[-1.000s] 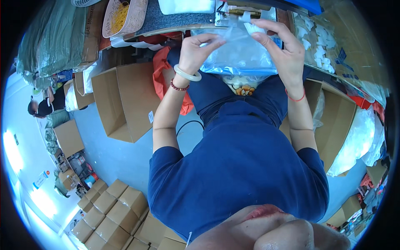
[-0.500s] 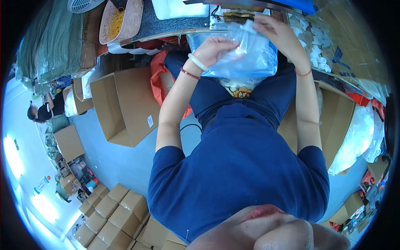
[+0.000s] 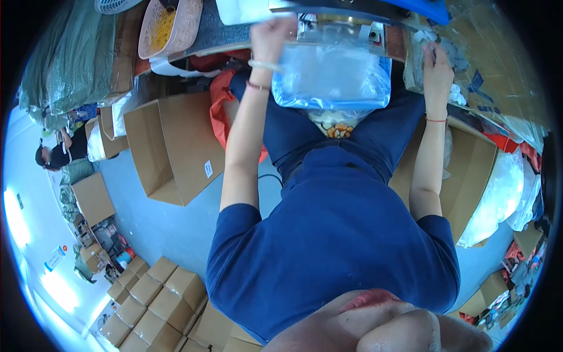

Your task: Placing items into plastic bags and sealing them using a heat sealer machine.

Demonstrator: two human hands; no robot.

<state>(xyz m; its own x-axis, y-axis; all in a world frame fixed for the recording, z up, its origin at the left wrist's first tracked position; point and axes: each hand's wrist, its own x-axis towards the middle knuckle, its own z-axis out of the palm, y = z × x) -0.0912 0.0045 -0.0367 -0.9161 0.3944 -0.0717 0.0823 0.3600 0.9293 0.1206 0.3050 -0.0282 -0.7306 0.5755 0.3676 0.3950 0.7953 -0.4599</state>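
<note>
My left hand [image 3: 272, 38] is raised over the table's front edge, near a white sheet or pad; motion smears its fingers, so what they hold, if anything, does not show. To the right, my right hand [image 3: 438, 69] has its fingers curled at a crumpled clear plastic bag [image 3: 415, 66], over the carton of small white pieces [image 3: 455, 92]. Across my lap lies a stack of clear plastic bags [image 3: 331, 76] in a blue-tinted wrapper. Beyond it, at the table edge, stands a metal device [image 3: 340, 32], partly covered by a dark bar.
A pale basket [image 3: 186, 32] of yellow rubber bands stands at the left of the table. Open cartons [image 3: 193, 146] flank my legs, with red cloth [image 3: 221, 111] beside the left one. Stacked cartons [image 3: 167, 308] stand lower left; another person [image 3: 58, 149] sits far left.
Both hands have left the middle, where they held a clear bag between them. My left hand moved up and left; my right moved right and down, with plastic beside it.
</note>
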